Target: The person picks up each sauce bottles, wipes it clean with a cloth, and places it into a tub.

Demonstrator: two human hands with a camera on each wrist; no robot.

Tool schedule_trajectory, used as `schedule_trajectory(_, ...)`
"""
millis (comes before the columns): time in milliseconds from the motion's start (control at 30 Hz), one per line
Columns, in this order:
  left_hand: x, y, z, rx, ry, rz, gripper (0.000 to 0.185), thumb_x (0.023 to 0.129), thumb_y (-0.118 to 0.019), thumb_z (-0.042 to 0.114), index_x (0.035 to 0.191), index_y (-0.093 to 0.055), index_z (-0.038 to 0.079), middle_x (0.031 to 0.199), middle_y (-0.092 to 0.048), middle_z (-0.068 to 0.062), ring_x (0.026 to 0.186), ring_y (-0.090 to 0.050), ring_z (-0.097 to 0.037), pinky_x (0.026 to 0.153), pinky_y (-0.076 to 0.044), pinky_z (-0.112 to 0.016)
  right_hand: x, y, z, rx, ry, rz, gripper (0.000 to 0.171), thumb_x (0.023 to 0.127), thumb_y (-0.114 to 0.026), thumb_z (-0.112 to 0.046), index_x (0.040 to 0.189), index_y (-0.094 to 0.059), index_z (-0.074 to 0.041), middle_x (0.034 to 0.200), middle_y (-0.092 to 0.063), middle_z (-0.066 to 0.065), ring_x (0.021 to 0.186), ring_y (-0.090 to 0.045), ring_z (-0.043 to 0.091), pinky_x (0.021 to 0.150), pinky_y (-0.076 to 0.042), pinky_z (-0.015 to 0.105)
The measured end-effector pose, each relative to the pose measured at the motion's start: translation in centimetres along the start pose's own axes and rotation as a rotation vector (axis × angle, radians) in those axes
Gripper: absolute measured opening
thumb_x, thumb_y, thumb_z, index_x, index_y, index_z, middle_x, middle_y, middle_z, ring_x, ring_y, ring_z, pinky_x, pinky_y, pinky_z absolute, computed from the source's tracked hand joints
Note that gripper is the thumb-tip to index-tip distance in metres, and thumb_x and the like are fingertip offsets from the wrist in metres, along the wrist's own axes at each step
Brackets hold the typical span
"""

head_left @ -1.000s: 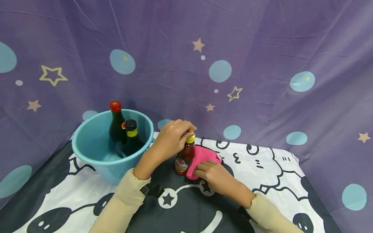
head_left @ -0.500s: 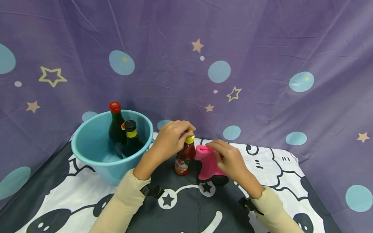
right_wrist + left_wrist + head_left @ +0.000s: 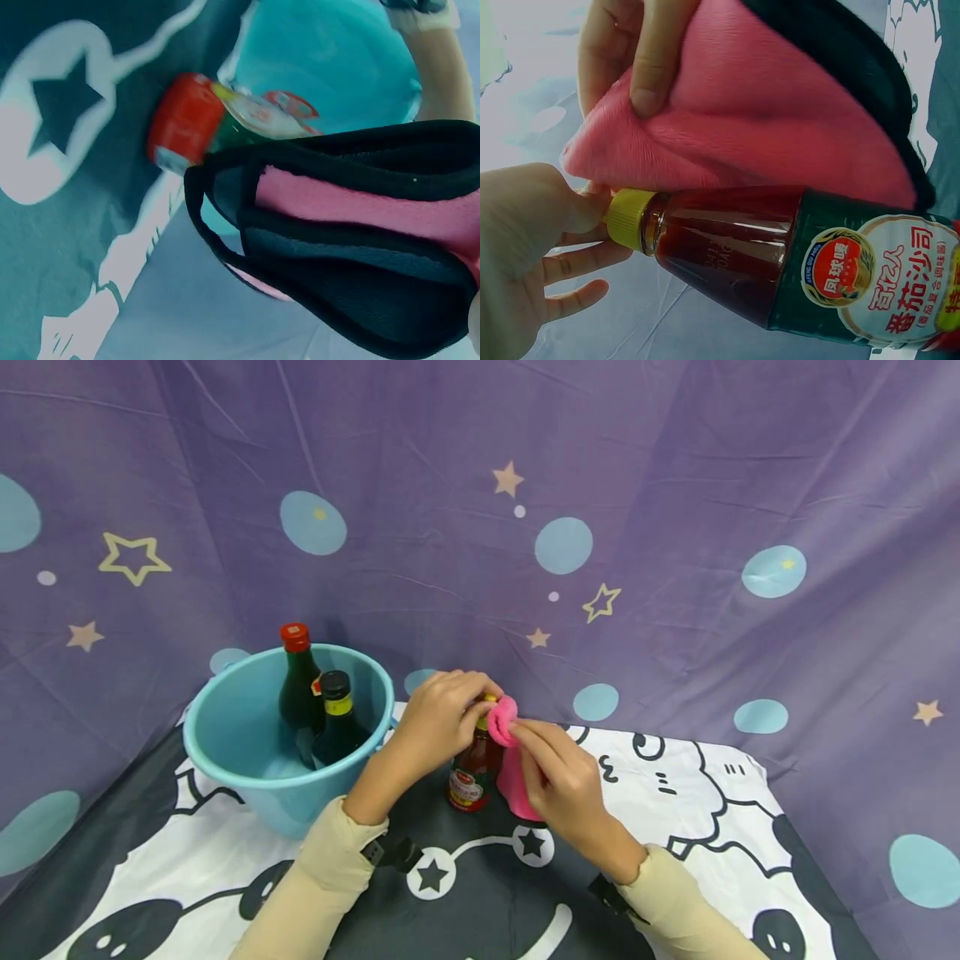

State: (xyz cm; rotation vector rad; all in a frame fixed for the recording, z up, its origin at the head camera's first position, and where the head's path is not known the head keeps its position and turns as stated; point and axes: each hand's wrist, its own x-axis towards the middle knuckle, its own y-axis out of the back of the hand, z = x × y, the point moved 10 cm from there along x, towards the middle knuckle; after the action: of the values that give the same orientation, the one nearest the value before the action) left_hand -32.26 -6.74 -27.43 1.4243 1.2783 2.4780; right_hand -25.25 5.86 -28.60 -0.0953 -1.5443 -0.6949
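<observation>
Fig.: centre of head view. Left hand [image 3: 442,714] grips yellow cap of sauce bottle [image 3: 474,770], upright on bench [image 3: 712,802]. Right hand [image 3: 558,777] fingers pinch pink cloth [image 3: 504,727], lifted off bench since 1 s ago, now touching bottle neck; wiping prob. starting.

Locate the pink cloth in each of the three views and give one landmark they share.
Head: pink cloth at centre, held by the right hand against the bottle.
Left wrist: fills the upper middle, above the bottle.
Right wrist: right side, black-edged.
Shared landmark: the red sauce bottle.
</observation>
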Motion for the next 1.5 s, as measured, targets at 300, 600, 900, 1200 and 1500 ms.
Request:
schedule_trajectory(300,0.1,0.1,0.0,-0.004,0.001,0.008,0.008,0.094,-0.073,0.014,0.099,-0.073,0.008,0.091,-0.074,-0.003,0.080,-0.066,-0.019,0.082,-0.056,-0.037,-0.8,-2.6,-1.9,-0.131,0.072,-0.175,0.026,0.102,-0.052,-0.005,0.118,-0.073,0.001,0.109,-0.072,0.014,0.095,-0.071,0.028,0.087,-0.060,0.039)
schedule_trajectory(600,0.1,0.2,-0.1,0.052,0.012,0.015,0.011,0.094,-0.073,0.016,0.101,-0.072,0.007,0.093,-0.075,-0.004,0.079,-0.066,-0.020,0.082,-0.056,-0.038,-0.9,-3.4,-1.2,-0.190,0.074,-0.263,0.029,0.097,-0.058,0.000,0.123,-0.071,0.000,0.113,-0.072,0.014,0.099,-0.070,0.028,0.094,-0.058,0.039)
schedule_trajectory(900,0.1,0.3,-0.1,0.063,0.009,0.022,0.012,0.095,-0.073,0.017,0.101,-0.071,0.008,0.093,-0.074,-0.004,0.080,-0.065,-0.021,0.081,-0.055,-0.038,-2.1,-4.7,-1.8,-0.345,0.229,-0.346,0.031,0.106,-0.044,-0.003,0.127,-0.067,0.003,0.119,-0.071,0.017,0.109,-0.068,0.031,0.097,-0.057,0.041)
schedule_trajectory(1200,0.1,0.1,0.2,0.097,-0.018,0.013,0.010,0.096,-0.071,0.017,0.101,-0.070,0.008,0.090,-0.072,-0.004,0.077,-0.063,-0.021,0.079,-0.055,-0.038,-2.8,-5.0,-2.0,-0.373,0.274,-0.372,0.032,0.106,-0.044,-0.003,0.129,-0.066,0.002,0.123,-0.070,0.017,0.112,-0.068,0.031,0.097,-0.057,0.039)
schedule_trajectory(1500,-0.2,-0.1,1.6,0.338,-0.137,0.028,0.015,0.096,-0.071,0.020,0.105,-0.070,0.008,0.089,-0.072,-0.005,0.080,-0.066,-0.022,0.084,-0.056,-0.038,-2.9,-5.0,-1.8,-0.353,0.274,-0.372,0.033,0.106,-0.043,-0.003,0.130,-0.066,0.001,0.123,-0.070,0.016,0.114,-0.067,0.031,0.099,-0.056,0.039)
